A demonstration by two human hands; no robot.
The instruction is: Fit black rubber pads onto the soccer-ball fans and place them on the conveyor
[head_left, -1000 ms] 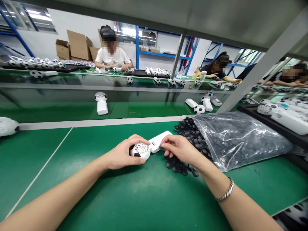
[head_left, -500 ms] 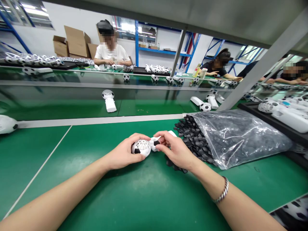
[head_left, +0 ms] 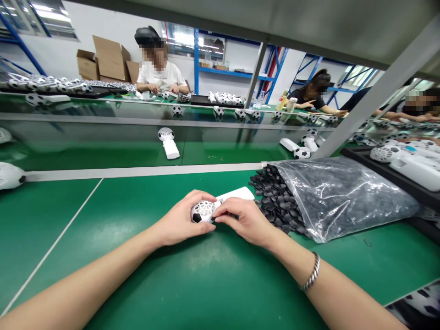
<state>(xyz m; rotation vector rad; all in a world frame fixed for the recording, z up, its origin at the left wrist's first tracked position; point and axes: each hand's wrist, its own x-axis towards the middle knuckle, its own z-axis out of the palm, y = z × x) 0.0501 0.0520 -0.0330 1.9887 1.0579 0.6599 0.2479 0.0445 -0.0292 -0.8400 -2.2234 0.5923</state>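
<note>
- Since the earlier view, the right hand point(head_left: 242, 221) has moved in against the ball, closing the gap between the two hands.
- At the far left edge, a white ball-headed fan point(head_left: 11, 176) lies on the green tabletop point(head_left: 58, 229).
- The left hand point(head_left: 180, 221) has its fingers point(head_left: 202, 196) curled and clamped around the lattice ball point(head_left: 202, 211), white with black football patches, held just above the tabletop.
- A white handle point(head_left: 237, 193) lies directly behind the ball; whether the two are joined cannot be told.
- The right hand's fingers point(head_left: 223, 215) are pressed together at the ball's right side, just below the handle.
- Loose black plastic pieces point(head_left: 271, 201) spill from a clear plastic bag point(head_left: 343, 197), just right of the right hand.
- Further right, white fans point(head_left: 409, 160) sit on a black tray point(head_left: 357, 158).
</note>
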